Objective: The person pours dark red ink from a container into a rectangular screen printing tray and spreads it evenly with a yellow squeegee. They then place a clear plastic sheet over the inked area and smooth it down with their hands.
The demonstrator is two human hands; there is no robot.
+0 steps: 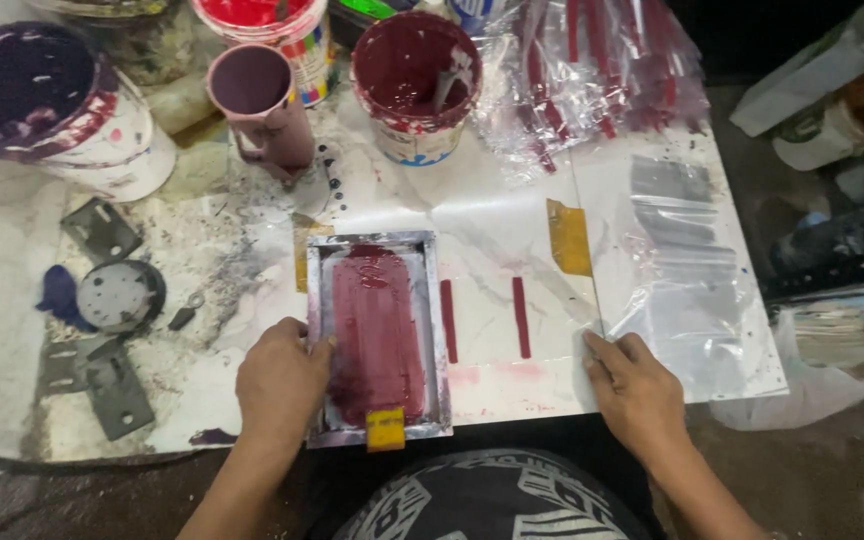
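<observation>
A small metal-framed printing screen (432,300) coated with dark red ink lies flat on the white work surface (492,230), with a yellow squeegee (386,428) at its near edge. My left hand (280,385) grips the frame's left side. Just right of the frame, two dark red printed stripes (484,318) show on a clear plastic bag. My right hand (635,390) rests flat on the table edge, fingers touching the corner of a stack of clear plastic bags (682,270).
A bucket of dark red ink (417,85), a pink mug (262,105), a red paint tub (272,30) and a purple-stained bucket (52,110) stand at the back. Printed bags (592,70) pile up at back right. Metal brackets (102,300) lie at left. Yellow tape (569,237) sits on the table.
</observation>
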